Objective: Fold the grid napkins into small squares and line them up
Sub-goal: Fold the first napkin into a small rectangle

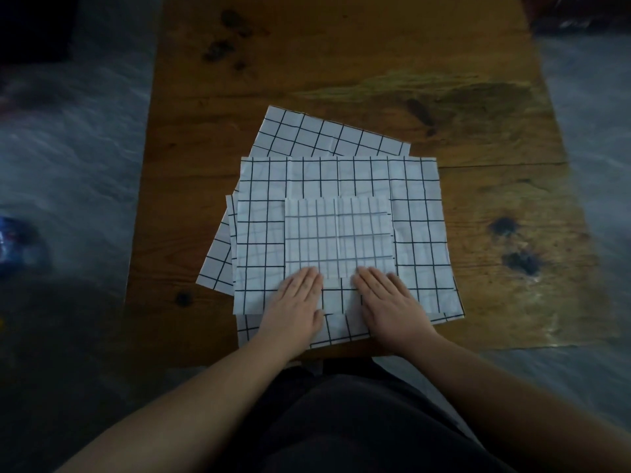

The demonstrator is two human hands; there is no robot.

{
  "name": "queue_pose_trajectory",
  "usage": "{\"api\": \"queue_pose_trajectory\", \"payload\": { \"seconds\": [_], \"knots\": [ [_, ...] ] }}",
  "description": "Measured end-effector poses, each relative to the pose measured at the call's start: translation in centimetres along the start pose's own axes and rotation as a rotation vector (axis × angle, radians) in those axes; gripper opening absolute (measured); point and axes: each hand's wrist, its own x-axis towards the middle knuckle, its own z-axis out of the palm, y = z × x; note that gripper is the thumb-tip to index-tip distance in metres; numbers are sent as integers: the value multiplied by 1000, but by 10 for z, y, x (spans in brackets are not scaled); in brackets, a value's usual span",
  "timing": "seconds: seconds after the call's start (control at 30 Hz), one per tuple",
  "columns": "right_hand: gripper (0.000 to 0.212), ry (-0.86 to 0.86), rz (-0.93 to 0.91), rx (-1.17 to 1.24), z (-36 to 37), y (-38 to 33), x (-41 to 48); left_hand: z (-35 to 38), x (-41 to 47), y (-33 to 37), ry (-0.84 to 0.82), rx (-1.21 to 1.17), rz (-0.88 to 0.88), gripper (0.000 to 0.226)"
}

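A folded grid napkin [338,233], a pale square with faint lines, lies on top of a pile of unfolded white napkins with black grid lines [416,206]. My left hand [297,302] presses flat on the folded square's near left edge, fingers straight and together. My right hand [389,302] lies flat on its near right edge in the same way. One napkin of the pile [307,131] sticks out at an angle at the back, and another [218,261] pokes out to the left.
The pile sits on a wooden table [478,114] with dark knots and a worn patch at the right. Grey floor lies on both sides. A blue object [17,244] is on the floor at the far left. My dark-clothed lap is below the table's front edge.
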Motion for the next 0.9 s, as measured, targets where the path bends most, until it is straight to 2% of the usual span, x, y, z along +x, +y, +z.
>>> {"api": "queue_pose_trajectory", "payload": {
  "seconds": [0.23,0.33,0.43,0.53,0.63,0.77,0.9],
  "knots": [
    [60,1,125,61,-7,21,-18,-5,-17,-29,-56,-34,-45,65],
    [49,170,229,350,-25,11,-7,-13,-12,-20,-19,-70,-82,64],
    [34,291,519,775,-51,5,18,-23,-1,-9,51,-136,-136,60],
    [35,340,622,886,-69,10,45,-35,16,-1,127,-224,-116,55],
    [43,311,682,965,-79,19,69,-43,35,7,104,-244,-28,59],
    [42,280,756,1033,-88,28,85,-41,49,13,35,-224,12,64],
    [15,164,819,1131,-96,34,92,-37,50,11,-3,-189,-15,63]
  ]
}}
